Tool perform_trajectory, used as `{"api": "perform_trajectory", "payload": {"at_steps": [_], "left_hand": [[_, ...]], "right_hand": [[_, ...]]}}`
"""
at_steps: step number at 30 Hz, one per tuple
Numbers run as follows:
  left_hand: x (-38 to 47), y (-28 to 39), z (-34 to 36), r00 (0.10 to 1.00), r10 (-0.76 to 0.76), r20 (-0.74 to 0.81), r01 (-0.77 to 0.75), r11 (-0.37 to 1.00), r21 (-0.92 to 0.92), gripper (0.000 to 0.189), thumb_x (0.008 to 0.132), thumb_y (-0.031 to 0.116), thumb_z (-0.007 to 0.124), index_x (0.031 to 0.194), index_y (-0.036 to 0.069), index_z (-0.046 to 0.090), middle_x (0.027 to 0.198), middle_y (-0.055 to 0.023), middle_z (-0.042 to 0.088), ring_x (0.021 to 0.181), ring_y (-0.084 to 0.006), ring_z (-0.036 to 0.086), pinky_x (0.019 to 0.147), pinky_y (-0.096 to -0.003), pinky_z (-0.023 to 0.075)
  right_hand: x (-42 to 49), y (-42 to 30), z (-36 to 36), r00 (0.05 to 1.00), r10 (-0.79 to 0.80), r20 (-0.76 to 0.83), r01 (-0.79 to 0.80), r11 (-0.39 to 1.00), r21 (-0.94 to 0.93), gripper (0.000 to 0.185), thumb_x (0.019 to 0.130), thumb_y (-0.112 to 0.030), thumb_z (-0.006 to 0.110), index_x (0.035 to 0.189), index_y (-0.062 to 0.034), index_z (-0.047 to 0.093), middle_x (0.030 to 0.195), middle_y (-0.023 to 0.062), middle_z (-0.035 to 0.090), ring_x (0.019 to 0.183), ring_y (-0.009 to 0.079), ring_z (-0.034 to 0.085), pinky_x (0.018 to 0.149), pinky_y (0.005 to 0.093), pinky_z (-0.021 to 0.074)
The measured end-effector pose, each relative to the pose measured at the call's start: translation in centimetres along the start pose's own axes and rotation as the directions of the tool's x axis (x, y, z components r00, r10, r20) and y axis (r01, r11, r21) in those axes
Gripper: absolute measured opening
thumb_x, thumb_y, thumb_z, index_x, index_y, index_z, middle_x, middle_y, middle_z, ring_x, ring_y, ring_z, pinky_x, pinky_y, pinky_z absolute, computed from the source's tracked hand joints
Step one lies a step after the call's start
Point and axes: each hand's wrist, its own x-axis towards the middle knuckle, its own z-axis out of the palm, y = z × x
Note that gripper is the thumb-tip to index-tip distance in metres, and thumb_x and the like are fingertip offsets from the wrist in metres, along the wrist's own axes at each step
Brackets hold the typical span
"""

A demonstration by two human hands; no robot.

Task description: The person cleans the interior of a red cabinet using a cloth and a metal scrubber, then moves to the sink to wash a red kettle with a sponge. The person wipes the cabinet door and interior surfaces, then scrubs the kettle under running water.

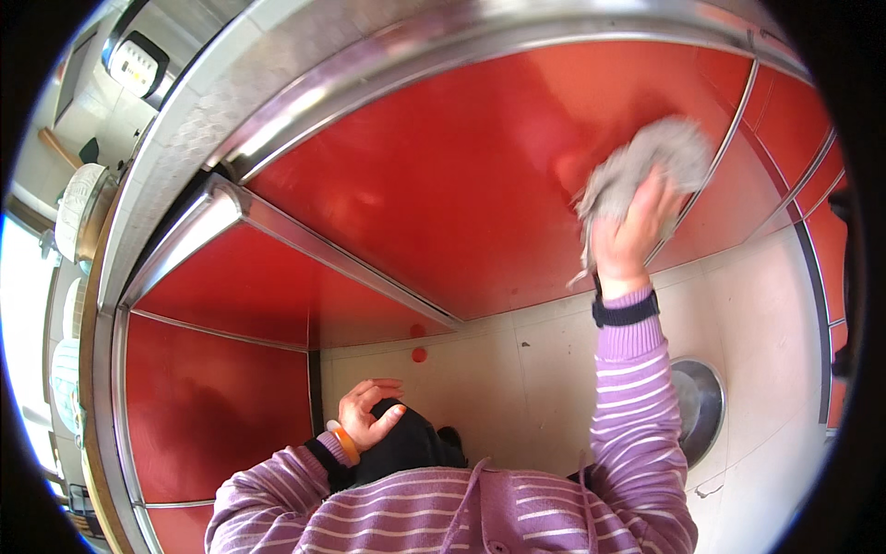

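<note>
My right hand (633,232) presses a grey cloth (654,159) against the glossy red cabinet door (443,180), near the door's right metal-trimmed edge. The cloth is bunched and slightly blurred, and a frayed end hangs down on its left side. My left hand (370,412) rests at my dark-clothed knee (408,440), with its fingers a little apart and nothing in it. Smaller red cabinet panels (221,401) stand to the left, beyond a metal corner strip (346,256).
A metal basin (695,408) stands on the tiled floor (554,388) beside my right arm. A small red disc (419,354) lies near the cabinet base. Above the doors runs a tiled countertop edge (208,124). Bowls (79,215) stand along the counter at far left.
</note>
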Motion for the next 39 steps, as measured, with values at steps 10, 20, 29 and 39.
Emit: {"api": "perform_trajectory", "payload": {"at_steps": [10, 20, 29, 39], "left_hand": [[0.0, 0.7, 0.1, 0.997, -0.066, 0.036, 0.067, 0.998, -0.022, 0.027, 0.083, 0.023, 0.064, 0.095, -0.001, 0.065, 0.106, -0.0181, 0.064, 0.098, -0.0319, 0.062, 0.087, -0.0374, 0.0472], [-0.5, 0.5, 0.6, 0.994, -0.108, 0.021, 0.108, 0.994, -0.003, 0.05, 0.09, 0.047, 0.053, 0.094, -0.002, 0.064, 0.103, -0.0195, 0.064, 0.096, -0.0313, 0.062, 0.086, -0.0392, 0.0476], [-0.7, 0.5, 0.0, 0.999, -0.04, 0.034, 0.035, 0.989, 0.143, 0.042, 0.088, 0.042, 0.058, 0.091, 0.0, 0.065, 0.096, -0.0177, 0.066, 0.09, -0.0311, 0.064, 0.079, -0.0386, 0.0493], [1.3, 1.9, 1.4, 1.0, 0.004, 0.0, -0.004, 0.997, 0.076, 0.04, 0.091, 0.037, 0.056, 0.09, -0.002, 0.065, 0.092, -0.0172, 0.067, 0.084, -0.0269, 0.064, 0.074, -0.0351, 0.05]], "right_hand": [[-1.2, -21.6, 7.0, 0.894, -0.448, -0.026, 0.436, 0.853, 0.287, 0.036, 0.087, -0.028, 0.054, 0.123, -0.0263, 0.058, 0.137, -0.0059, 0.048, 0.137, 0.0148, 0.032, 0.113, 0.051, 0.0137], [1.0, 5.1, 1.4, 0.953, 0.093, -0.288, -0.122, 0.989, -0.084, 0.034, 0.086, -0.024, 0.057, 0.115, -0.0071, 0.057, 0.131, 0.0158, 0.048, 0.13, 0.0336, 0.038, 0.109, 0.056, 0.019], [-15.9, 3.6, 5.9, 0.069, 0.993, 0.099, -0.715, -0.019, 0.698, 0.053, 0.1, -0.032, 0.041, 0.138, 0.0045, 0.034, 0.144, 0.0122, 0.037, 0.132, 0.0222, 0.035, 0.109, 0.0327, 0.0277], [8.2, 5.8, -3.3, 0.984, 0.079, -0.162, -0.071, 0.996, 0.051, 0.056, 0.093, -0.029, 0.049, 0.144, -0.008, 0.037, 0.151, 0.0165, 0.028, 0.137, 0.0423, 0.025, 0.106, 0.0595, 0.0169]]}}
